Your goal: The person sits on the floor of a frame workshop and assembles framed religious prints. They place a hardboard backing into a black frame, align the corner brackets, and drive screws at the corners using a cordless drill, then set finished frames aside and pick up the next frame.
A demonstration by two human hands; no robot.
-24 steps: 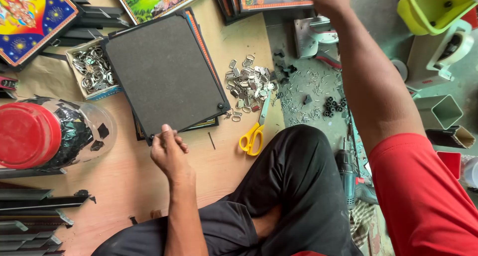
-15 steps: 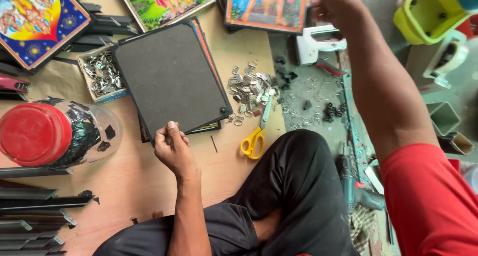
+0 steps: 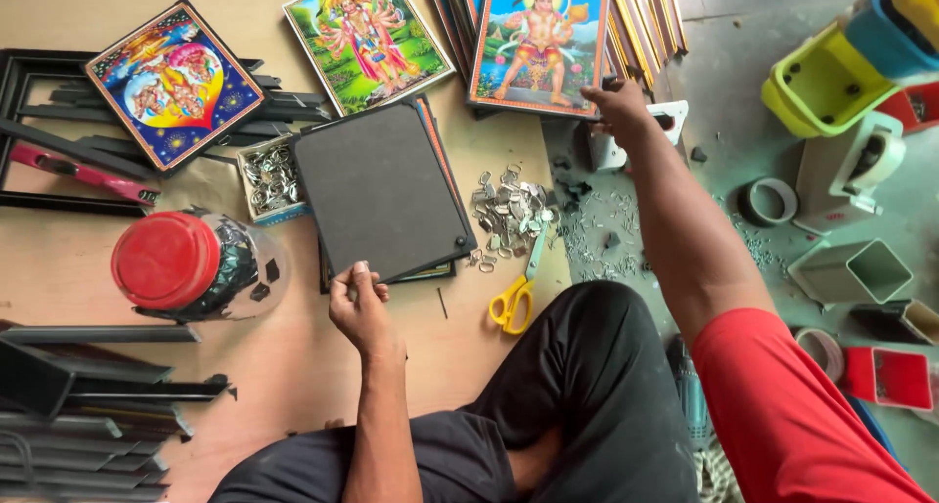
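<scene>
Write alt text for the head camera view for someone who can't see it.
Seated on the floor, a person's left hand grips the near edge of a dark backing board while the right hand touches a framed picture. Yellow scissors lie between them.

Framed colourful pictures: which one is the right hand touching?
The orange-bordered picture atop the upper stack; the right hand rests at its lower right corner. The heart-design picture and green-background picture lie untouched further left.

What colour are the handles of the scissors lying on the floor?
Yellow. The scissors lie beside the dark board, clearest in the head view.
</scene>
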